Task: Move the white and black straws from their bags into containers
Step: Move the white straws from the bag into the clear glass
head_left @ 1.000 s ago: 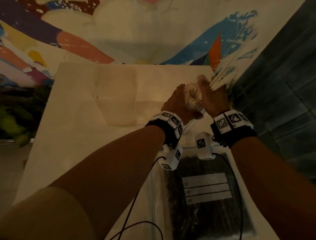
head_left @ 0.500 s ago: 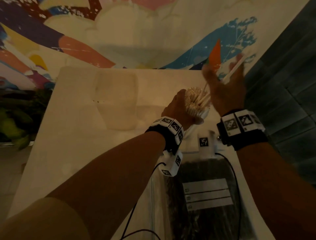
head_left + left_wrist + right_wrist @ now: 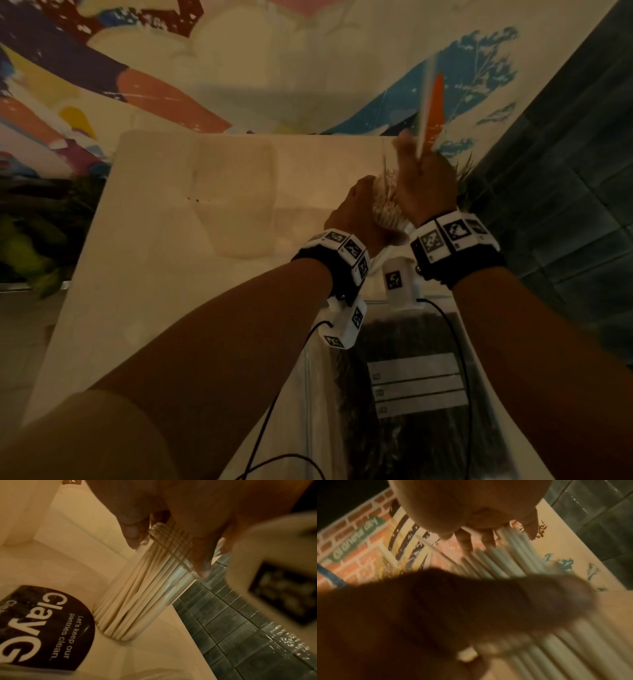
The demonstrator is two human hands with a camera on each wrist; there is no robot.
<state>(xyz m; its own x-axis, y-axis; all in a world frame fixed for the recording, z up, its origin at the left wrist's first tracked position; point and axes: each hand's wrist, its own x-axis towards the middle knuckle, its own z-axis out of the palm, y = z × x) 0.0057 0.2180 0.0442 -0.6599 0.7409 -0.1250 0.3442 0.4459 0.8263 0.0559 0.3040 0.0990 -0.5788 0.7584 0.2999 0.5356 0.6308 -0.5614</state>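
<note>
Two hands meet over the far right part of a pale bench (image 3: 144,291), which butts against a wall painted with a bright mural (image 3: 239,58); dark tiles (image 3: 565,171) run along the wall to the right of the right hand. Beyond the left hand and to its left stands a clear empty container (image 3: 236,202). The left hand (image 3: 356,212) curls its fingers and thumb round the upper part of a clear glass container (image 3: 173,586) that stands on the bench, packed with white straws (image 3: 135,595). These straws stand nearly upright, long axis running from the container's base up to the hands, with their open ends showing as a tight cluster between the two hands in the head view. The right hand (image 3: 423,185) is just beside the left, at the top of that cluster, and pinches a few more white straws (image 3: 423,113) whose long axis points up and away from the person; they are blurred, so their count cannot be told. Below both wrists, nearer the person, a clear zip bag (image 3: 411,394) lies flat on the bench holding black straws (image 3: 356,428), with a white label on its face. Left of the container's base a black round sticker (image 3: 42,626) with white lettering lies on the bench.
</note>
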